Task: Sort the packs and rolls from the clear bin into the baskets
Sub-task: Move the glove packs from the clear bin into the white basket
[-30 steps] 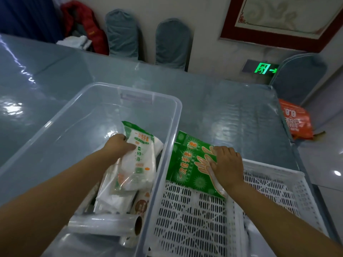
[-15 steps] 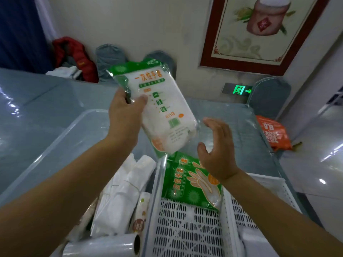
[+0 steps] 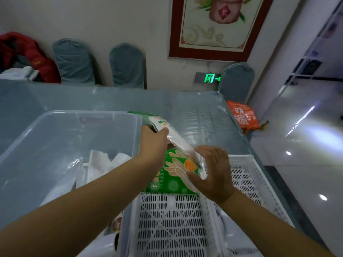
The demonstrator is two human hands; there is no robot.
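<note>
A white plastic-wrapped pack with a green printed top edge (image 3: pixel 168 133) is held tilted in the air above the gap between the clear plastic bin (image 3: pixel 61 138) and the white perforated plastic basket (image 3: pixel 172 225). Its upper end is gripped by the left hand (image 3: pixel 153 139), with the thumb laid across the pack's face and the fingers curled behind it. The lower end is met by the right hand (image 3: pixel 213 175), whose fingers are curled around the pack's edge from below and the side, so both grips are closed on the same pack.

A flat green pack printed with pale glove shapes and an orange disc (image 3: pixel 173 175) lies at the far end of the basket, directly beneath the held pack and partly covered by the right hand. A second white perforated basket (image 3: pixel 248 184) stands just beside the first, on its right.

Inside the clear bin, crumpled white plastic packs (image 3: pixel 104 164) are seen near the right wall, and the end of a roll (image 3: pixel 116 240) shows at the bottom edge, blurred.

Bin and baskets are carried by a counter covered in glossy blue-grey sheeting (image 3: pixel 194 112). An orange printed bag (image 3: pixel 242 116) sits past the counter's far right corner.
</note>
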